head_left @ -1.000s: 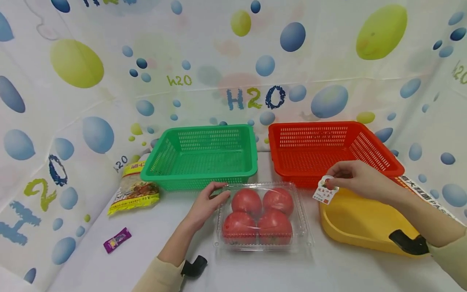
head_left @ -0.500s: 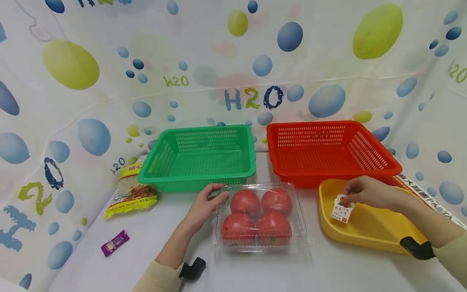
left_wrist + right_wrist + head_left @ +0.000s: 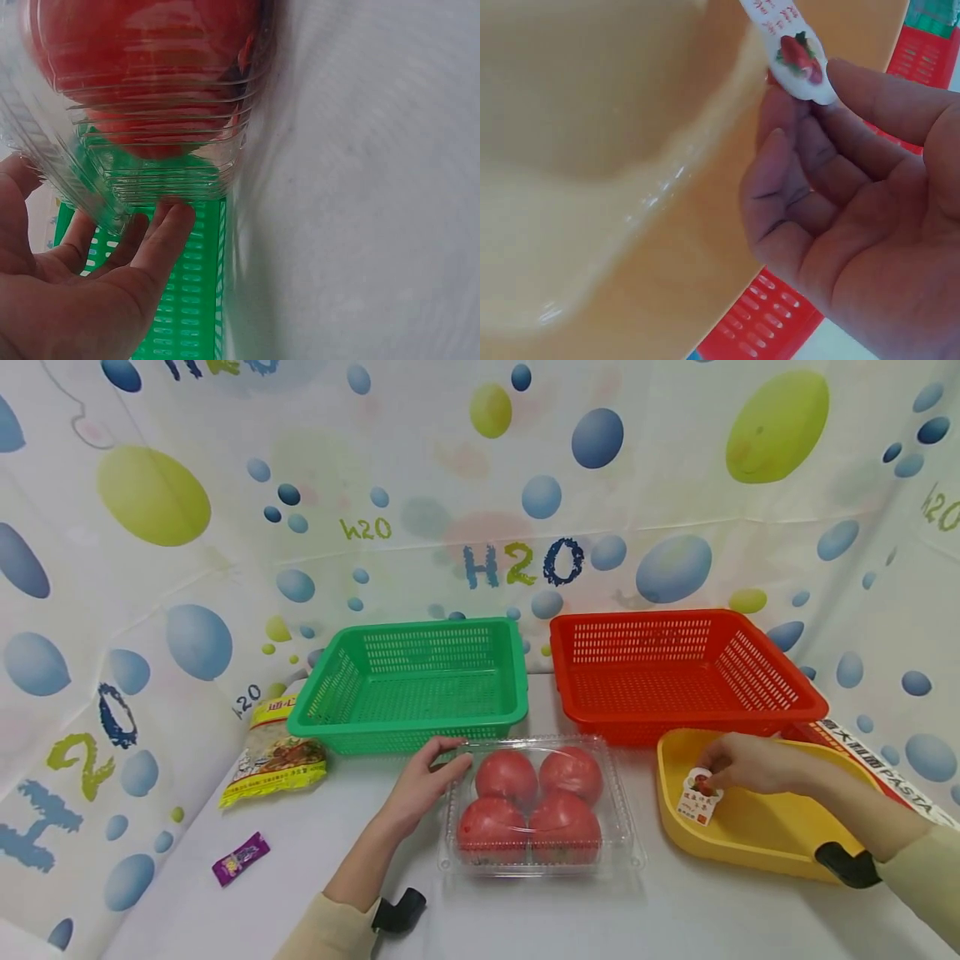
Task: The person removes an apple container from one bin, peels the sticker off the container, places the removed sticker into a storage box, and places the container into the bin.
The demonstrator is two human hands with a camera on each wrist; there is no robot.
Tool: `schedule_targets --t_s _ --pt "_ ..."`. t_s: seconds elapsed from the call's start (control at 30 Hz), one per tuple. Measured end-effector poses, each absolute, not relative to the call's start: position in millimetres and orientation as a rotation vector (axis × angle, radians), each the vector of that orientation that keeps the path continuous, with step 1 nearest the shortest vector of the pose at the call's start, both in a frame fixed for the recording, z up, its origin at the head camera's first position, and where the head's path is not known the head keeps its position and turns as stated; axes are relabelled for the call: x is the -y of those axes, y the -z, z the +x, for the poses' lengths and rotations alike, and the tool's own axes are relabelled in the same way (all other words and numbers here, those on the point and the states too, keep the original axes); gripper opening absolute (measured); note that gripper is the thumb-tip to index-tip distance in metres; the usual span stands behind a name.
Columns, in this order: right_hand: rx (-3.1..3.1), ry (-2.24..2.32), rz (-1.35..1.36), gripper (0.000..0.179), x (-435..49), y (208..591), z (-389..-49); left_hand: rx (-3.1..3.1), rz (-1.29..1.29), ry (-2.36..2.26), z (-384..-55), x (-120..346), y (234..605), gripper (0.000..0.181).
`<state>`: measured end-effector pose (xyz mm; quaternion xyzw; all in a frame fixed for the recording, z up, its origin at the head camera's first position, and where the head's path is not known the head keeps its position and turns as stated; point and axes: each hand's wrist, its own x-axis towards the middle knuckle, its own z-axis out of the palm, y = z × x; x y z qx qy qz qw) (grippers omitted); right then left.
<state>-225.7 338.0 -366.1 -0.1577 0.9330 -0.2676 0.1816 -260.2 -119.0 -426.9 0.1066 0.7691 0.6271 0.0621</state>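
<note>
A clear plastic clamshell box (image 3: 617, 827) with several tomatoes (image 3: 564, 827) stands in front of me. At its back left corner my left hand (image 3: 420, 785) holds the edge, thumb on the lid side and fingers (image 3: 169, 232) at the rim. My right hand (image 3: 757, 766) pinches a small white label (image 3: 701, 797) between thumb and fingertips. A strawberry picture (image 3: 142, 139) is not on the box; the label (image 3: 799, 60) carries one, with red writing. The hand and label are over the yellow basin (image 3: 678, 839), close above its inside.
A green basket (image 3: 420, 727) and a red basket (image 3: 675, 720) stand at the back. To the left lie a yellow food bag (image 3: 277, 752) and a purple sachet (image 3: 240, 858). A red pasta packet (image 3: 885, 760) lies behind the basin.
My right hand has moved down and right with the label, from in front of the red basket to over the yellow basin. The left hand stays at the box corner.
</note>
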Motion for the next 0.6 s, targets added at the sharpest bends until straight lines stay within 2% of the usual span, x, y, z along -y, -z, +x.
schedule_targets --t_s 0.2,0.37,0.6 --pt "-2.716 0.647 -0.447 0.044 -341.4 357.9 -221.7 -2.322 0.321 -1.899 -261.8 117.0 427.5 0.040" --pt "-2.804 0.653 -0.461 0.046 -338.3 347.0 -217.6 -2.320 0.320 -1.905 -261.9 117.0 427.8 0.040" --pt "-2.910 0.890 -0.405 0.045 -299.4 335.8 -200.4 -2.318 0.319 -1.898 -259.0 118.7 427.3 0.040"
